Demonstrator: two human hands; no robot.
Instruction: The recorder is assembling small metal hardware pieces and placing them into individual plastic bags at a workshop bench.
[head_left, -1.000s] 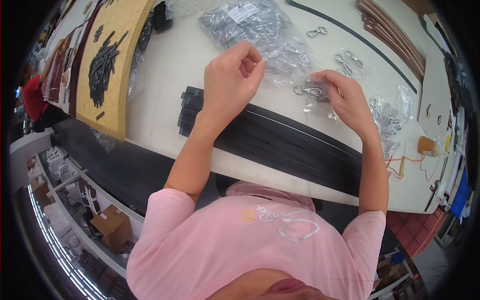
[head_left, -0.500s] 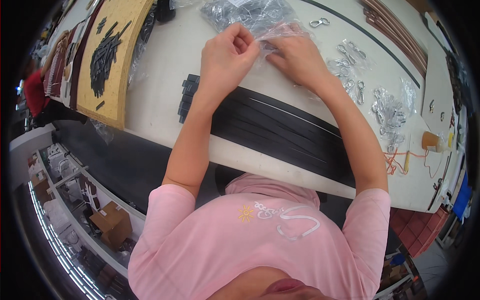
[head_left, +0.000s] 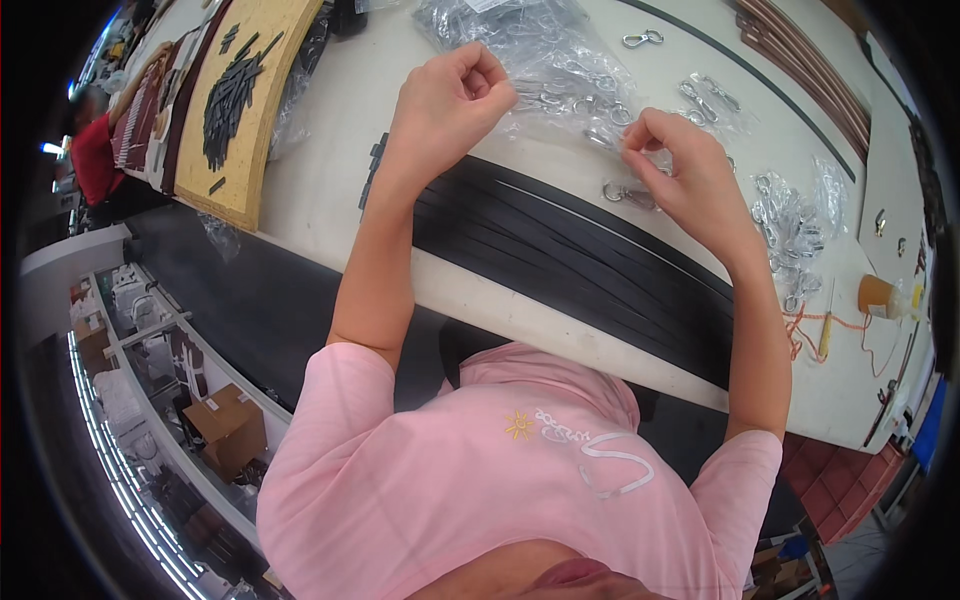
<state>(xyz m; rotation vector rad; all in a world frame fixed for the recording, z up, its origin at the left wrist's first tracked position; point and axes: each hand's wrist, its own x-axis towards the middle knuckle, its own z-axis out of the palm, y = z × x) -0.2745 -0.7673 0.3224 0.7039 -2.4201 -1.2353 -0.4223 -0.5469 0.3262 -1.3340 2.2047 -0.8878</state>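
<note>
Since half a second ago, the right hand (head_left: 688, 175) has moved rightward from the left hand (head_left: 438, 112), near the plastic bag of snap hooks (head_left: 530, 45); both curl, their grip unclear.

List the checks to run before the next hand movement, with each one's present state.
1. Both hands in view: ok; left hand and right hand are apart.
2. Left grip holding something: cannot tell; fingers curl inward.
3. Clear plastic bag near both hands: ok.
4. Black straps lying side by side: ok.
5. Metal clip inside that bag: not ok; it lies loose to the right.
</note>
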